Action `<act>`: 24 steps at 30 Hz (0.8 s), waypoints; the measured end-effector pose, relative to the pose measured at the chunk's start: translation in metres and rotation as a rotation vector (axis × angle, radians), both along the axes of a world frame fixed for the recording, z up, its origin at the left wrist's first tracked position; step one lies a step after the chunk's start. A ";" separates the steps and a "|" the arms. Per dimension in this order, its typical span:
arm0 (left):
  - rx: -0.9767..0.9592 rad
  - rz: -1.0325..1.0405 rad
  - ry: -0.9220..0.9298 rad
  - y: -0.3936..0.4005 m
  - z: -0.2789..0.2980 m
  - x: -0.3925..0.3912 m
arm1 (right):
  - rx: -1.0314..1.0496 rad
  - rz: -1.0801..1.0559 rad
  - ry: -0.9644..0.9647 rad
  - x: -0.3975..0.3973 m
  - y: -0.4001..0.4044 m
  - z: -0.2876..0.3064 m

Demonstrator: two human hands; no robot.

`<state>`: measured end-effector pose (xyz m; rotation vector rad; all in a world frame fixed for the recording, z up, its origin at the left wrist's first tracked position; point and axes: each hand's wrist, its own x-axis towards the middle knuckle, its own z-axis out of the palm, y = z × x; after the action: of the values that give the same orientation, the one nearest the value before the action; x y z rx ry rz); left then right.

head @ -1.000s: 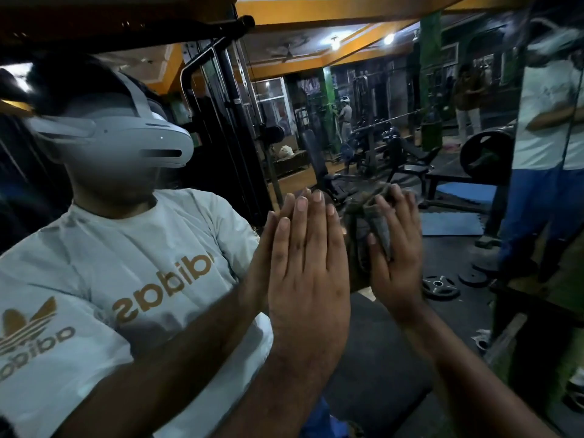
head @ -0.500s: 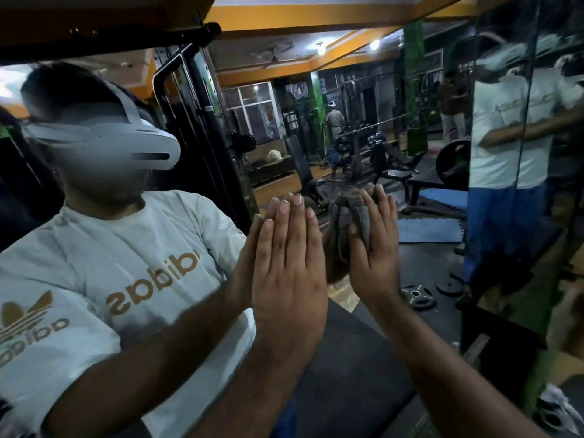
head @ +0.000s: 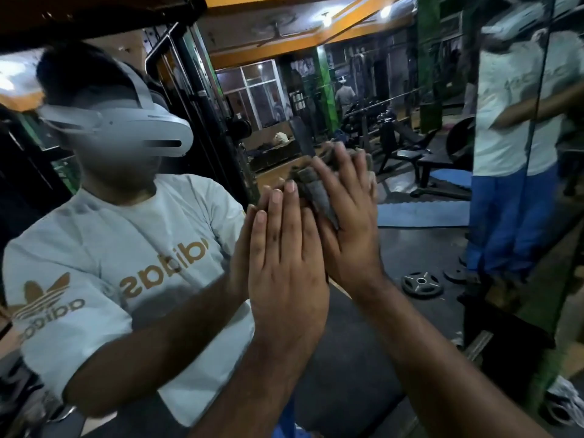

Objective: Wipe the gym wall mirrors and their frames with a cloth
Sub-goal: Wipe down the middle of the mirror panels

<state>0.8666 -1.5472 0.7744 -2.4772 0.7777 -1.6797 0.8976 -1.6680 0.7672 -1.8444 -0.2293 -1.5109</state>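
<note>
Mirror point(head: 363, 358) glass fills our view, and we are mid-wipe on it. Our left hand point(head: 284, 270) lies flat against the glass, fingers straight, holding nothing. Beside it, our right hand point(head: 350, 222) presses the grey cloth point(head: 319, 197) to the pane, fingers spread over it. Next, we judge, comes steady pressure sweeping toward the frame point(head: 537, 134) at right. No containers show.

Your left hand point(head: 286, 263) lay flat against the mirror point(head: 363, 358), fingers straight. Your right hand point(head: 350, 222) pressed a dark cloth point(head: 317, 192) onto the glass just beside it, fingers spread; the blur there possibly hid how the cloth was bunched.
</note>
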 end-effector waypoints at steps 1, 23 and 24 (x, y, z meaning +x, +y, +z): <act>0.004 -0.014 -0.005 -0.001 0.000 0.001 | -0.083 0.009 -0.024 0.002 -0.007 -0.003; 0.017 -0.013 -0.043 -0.065 0.030 0.023 | 0.414 -0.178 0.062 0.036 -0.109 -0.003; 0.022 -0.016 -0.050 -0.073 0.033 0.025 | 0.298 -0.166 0.039 0.035 -0.116 0.000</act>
<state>0.8912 -1.6205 0.8072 -2.4116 0.8082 -1.7212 0.9325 -1.7838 0.7673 -1.6838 0.1645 -1.5248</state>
